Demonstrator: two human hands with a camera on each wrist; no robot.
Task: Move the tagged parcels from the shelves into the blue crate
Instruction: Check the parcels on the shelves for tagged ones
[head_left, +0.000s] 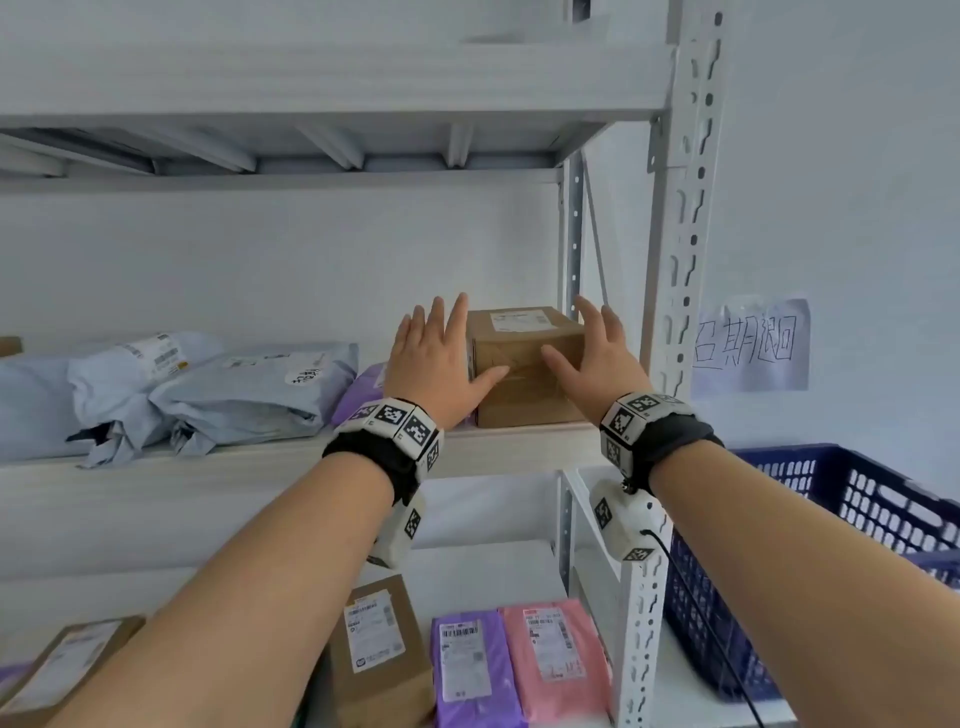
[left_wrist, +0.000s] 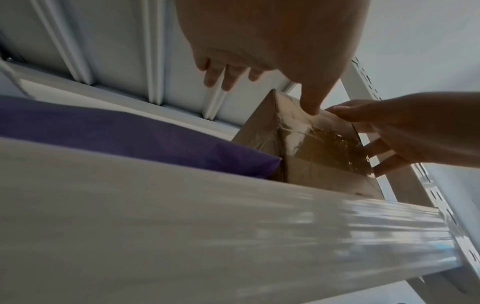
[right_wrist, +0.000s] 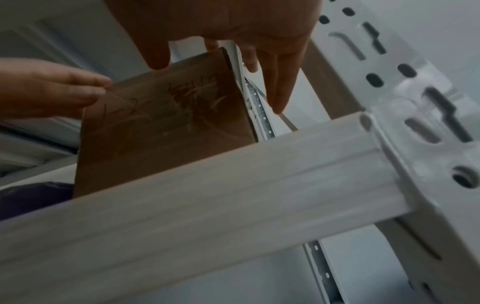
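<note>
A taped brown cardboard box (head_left: 524, 364) with a white label on top stands at the right end of the upper shelf (head_left: 519, 441). My left hand (head_left: 447, 353) lies against its left side with straight fingers, the thumb on the front face. My right hand (head_left: 592, 348) flanks its right side in the same way, fingers straight, thumb on the front. The left wrist view shows the box (left_wrist: 311, 148) between my left hand (left_wrist: 272, 51) and my right hand (left_wrist: 389, 127). The right wrist view shows the box (right_wrist: 161, 123) under my right hand (right_wrist: 233, 30). The blue crate (head_left: 857, 519) stands lower right.
Grey mailer bags (head_left: 208, 389) and a purple bag (head_left: 363, 384) lie left of the box. The shelf's perforated upright (head_left: 685, 208) rises close to my right hand. On the lower shelf lie a brown box (head_left: 379, 649), a purple parcel (head_left: 467, 665) and a pink parcel (head_left: 556, 654).
</note>
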